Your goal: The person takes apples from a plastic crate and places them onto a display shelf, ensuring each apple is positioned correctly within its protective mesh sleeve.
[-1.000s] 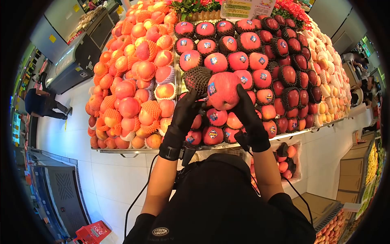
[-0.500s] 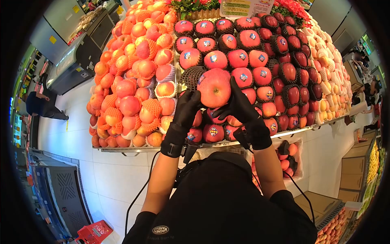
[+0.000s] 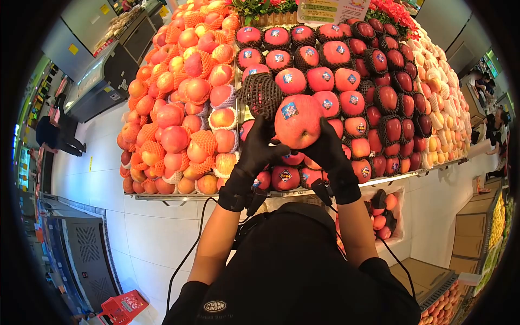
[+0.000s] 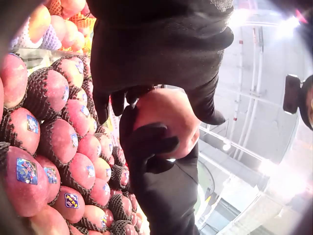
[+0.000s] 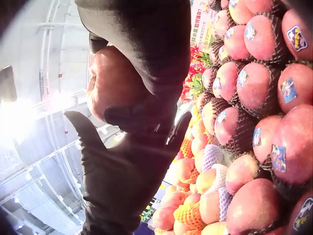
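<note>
A large red apple [image 3: 298, 122] with a blue sticker is raised over the display, its stem hollow toward me. My black-gloved right hand [image 3: 331, 149] grips it from the right and below; in the left wrist view, dark fingers [image 4: 155, 138] curl across the apple. My gloved left hand [image 3: 255, 150] is close on the other side, thumb stretched toward the apple. At its fingertips is a black foam net [image 3: 260, 95], red showing through the mesh; the left fingertips are hidden behind it. In the right wrist view the left thumb [image 5: 80, 125] stands away from the fingers.
Rows of stickered apples [image 3: 320, 79] in black nets fill the middle. Orange-netted apples [image 3: 174, 140] are heaped left, pale netted fruit [image 3: 439, 103] right. A metal edge [image 3: 179, 197] runs along the front. A crate of apples [image 3: 383, 214] stands below; a red basket [image 3: 123, 307] is on the floor.
The apple has turned, first stem end toward me, then sticker up, and shifted right. My left hand has drawn back from it, and the net has come up beside it.
</note>
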### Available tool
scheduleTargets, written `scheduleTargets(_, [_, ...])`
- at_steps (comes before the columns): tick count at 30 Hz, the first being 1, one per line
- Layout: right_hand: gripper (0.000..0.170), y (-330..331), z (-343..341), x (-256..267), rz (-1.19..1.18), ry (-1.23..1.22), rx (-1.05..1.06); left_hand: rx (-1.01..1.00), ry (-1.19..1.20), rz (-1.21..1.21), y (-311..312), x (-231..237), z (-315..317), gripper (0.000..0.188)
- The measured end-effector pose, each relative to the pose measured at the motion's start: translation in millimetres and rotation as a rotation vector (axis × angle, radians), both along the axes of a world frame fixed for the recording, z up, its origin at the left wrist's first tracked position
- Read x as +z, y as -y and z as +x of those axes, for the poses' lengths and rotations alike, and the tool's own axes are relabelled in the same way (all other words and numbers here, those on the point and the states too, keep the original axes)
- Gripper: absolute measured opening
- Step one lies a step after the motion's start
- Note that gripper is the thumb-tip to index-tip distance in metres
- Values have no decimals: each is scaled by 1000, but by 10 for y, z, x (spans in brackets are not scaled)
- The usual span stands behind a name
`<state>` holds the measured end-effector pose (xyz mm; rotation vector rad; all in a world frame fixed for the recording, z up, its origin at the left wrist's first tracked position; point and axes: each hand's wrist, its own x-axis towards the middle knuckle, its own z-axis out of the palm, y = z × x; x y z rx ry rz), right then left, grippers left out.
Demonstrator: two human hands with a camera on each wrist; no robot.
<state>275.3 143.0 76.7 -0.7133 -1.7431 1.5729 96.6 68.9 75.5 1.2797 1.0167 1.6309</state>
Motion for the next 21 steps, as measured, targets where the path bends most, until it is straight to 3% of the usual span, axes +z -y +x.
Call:
scheduleTargets(1, [46, 22, 11, 51, 438, 290, -80, -16, -73, -21, 19, -5, 17, 85])
scheduleTargets(2, [45, 40, 22, 74, 381, 261, -64, -32, -146, -42, 29, -9, 33, 91])
scheduleTargets(3, [44, 62, 37, 90, 325, 233, -48, -29, -57, -119, 44, 92, 63, 95])
scheduleTargets(6, [42, 47, 234, 40, -109, -8, 107, -20, -152, -64, 68, 178, 28, 97])
scheduleTargets(8, [43, 62, 348, 35, -253, -158, 172, -54, -217, -15, 103, 228, -3, 99])
scheduleTargets(10, [45, 198, 427, 269, -172, -239, 160, -97, -257, 15, 119, 243, -9, 100])
scheduleTargets(13, [46, 170, 535, 73, -546, -353, 73, -153, -287, 25, 126, 255, -4, 99])
scheduleTargets(16, [49, 102, 477, 42, -703, -361, 28, -204, -375, -1, 102, 222, -58, 92])
scheduleTargets(19, [52, 78, 434, 70, -744, -354, 18, -132, -152, -120, 27, 83, -99, 66])
scheduleTargets(21, [55, 75, 423, 99, -760, -352, 6, 27, -108, -223, -24, -89, -248, 45])
